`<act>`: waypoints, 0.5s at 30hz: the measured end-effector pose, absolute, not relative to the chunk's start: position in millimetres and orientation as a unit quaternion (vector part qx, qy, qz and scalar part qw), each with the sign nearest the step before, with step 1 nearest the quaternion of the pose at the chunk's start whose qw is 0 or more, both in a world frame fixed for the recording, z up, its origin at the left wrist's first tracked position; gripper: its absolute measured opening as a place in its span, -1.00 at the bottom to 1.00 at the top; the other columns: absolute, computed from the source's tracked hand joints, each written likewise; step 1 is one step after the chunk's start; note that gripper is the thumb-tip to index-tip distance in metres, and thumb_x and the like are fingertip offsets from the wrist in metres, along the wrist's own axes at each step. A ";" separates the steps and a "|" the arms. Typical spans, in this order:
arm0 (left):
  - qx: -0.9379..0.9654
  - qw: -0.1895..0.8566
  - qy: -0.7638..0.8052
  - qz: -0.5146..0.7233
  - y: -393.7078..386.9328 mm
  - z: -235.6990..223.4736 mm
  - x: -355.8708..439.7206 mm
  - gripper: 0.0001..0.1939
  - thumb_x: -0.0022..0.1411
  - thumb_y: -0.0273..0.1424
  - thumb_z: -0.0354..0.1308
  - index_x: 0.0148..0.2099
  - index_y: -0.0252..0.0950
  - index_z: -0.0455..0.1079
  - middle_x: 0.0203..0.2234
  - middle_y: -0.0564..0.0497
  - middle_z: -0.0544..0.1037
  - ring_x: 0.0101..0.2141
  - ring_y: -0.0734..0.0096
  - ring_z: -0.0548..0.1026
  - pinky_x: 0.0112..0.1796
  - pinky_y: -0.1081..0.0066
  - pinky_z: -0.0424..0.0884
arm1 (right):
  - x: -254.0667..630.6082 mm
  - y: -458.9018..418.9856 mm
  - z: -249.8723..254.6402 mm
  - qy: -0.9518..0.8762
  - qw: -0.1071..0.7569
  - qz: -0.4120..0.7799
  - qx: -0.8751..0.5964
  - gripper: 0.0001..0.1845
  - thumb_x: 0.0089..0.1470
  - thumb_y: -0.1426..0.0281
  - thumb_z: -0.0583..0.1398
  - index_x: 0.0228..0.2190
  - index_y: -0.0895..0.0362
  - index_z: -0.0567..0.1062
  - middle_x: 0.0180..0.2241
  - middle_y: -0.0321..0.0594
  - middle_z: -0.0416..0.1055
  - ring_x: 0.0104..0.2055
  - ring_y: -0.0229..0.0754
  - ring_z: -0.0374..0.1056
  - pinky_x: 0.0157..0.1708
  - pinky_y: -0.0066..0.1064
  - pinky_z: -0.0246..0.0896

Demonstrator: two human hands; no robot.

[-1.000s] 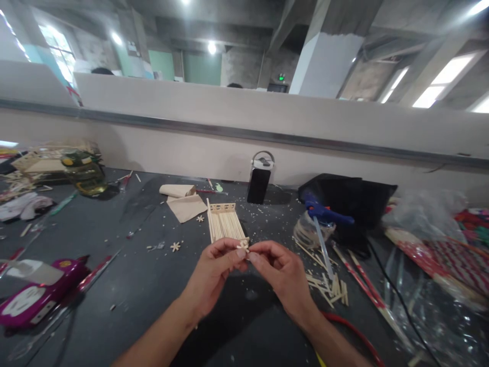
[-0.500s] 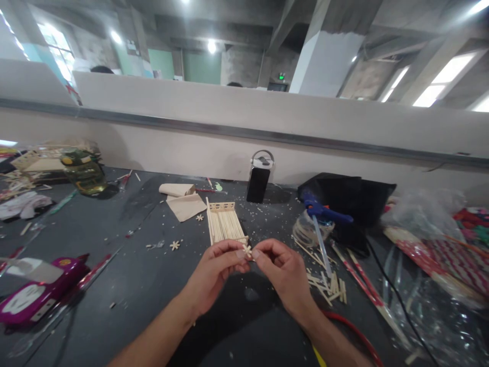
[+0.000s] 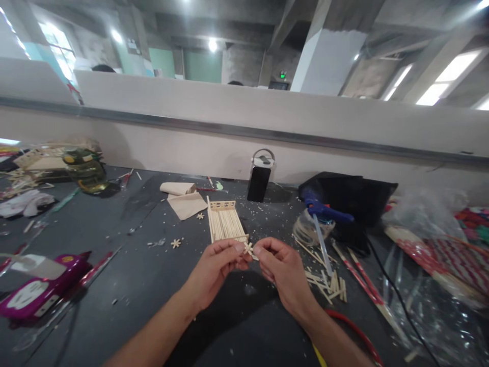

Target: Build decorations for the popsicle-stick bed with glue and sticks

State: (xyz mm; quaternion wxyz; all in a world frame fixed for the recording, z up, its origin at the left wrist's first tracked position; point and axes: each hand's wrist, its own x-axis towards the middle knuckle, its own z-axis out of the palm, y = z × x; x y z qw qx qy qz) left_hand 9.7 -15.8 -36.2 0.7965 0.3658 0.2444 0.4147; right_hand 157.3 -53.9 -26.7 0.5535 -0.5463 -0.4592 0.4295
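Between my two hands is a small star-shaped wooden piece (image 3: 248, 248), pale and made of short stick bits. My left hand (image 3: 219, 267) pinches it from the left with thumb and fingers. From the right, my right hand (image 3: 280, 265) grips it with thumb and forefinger. Just beyond my fingers lies a miniature slatted frame of wooden sticks (image 3: 227, 221), its near edge partly hidden by my left hand. Two similar stars lie on the dark table, one star (image 3: 175, 243) to the left and another star (image 3: 200, 216) beside the frame.
A blue glue gun (image 3: 324, 210) rests over a clear round container (image 3: 309, 229) at right, near scattered cut sticks (image 3: 332, 288). Brown paper (image 3: 187, 204) and a black lantern-like box (image 3: 259, 183) stand toward the partition. A purple device (image 3: 49, 285) and a bottle (image 3: 86, 173) are at left.
Both hands keep hold of the star, which appears turned slightly. My right hand's fingers have shifted a little; the view has moved very slightly.
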 end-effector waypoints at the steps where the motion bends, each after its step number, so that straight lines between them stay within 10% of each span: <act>1: 0.370 0.793 0.249 0.415 -15.9 -36.3 9.5 -0.88 0.15 -0.41 0.27 -0.35 -0.38 0.52 -0.46 -0.04 0.58 -0.43 0.49 0.47 -0.29 0.47 0.36 | 157.3 -53.9 -26.6 -0.458 0.554 0.431 -0.545 -0.73 -0.02 0.20 0.26 -0.52 0.15 0.44 -0.71 -0.49 0.07 -0.67 -0.40 -0.10 -0.72 -0.54 -0.17; 15: 0.372 0.790 0.259 0.413 -16.6 -33.2 8.3 -0.83 0.11 -0.33 0.29 -0.37 -0.36 0.53 -0.48 -0.05 0.58 -0.45 0.45 0.46 -0.30 0.42 0.35 | 157.8 -54.6 -25.4 -0.464 0.549 0.425 -0.550 -0.75 -0.03 0.21 0.27 -0.53 0.14 0.44 -0.73 -0.49 0.06 -0.68 -0.39 -0.10 -0.72 -0.54 -0.17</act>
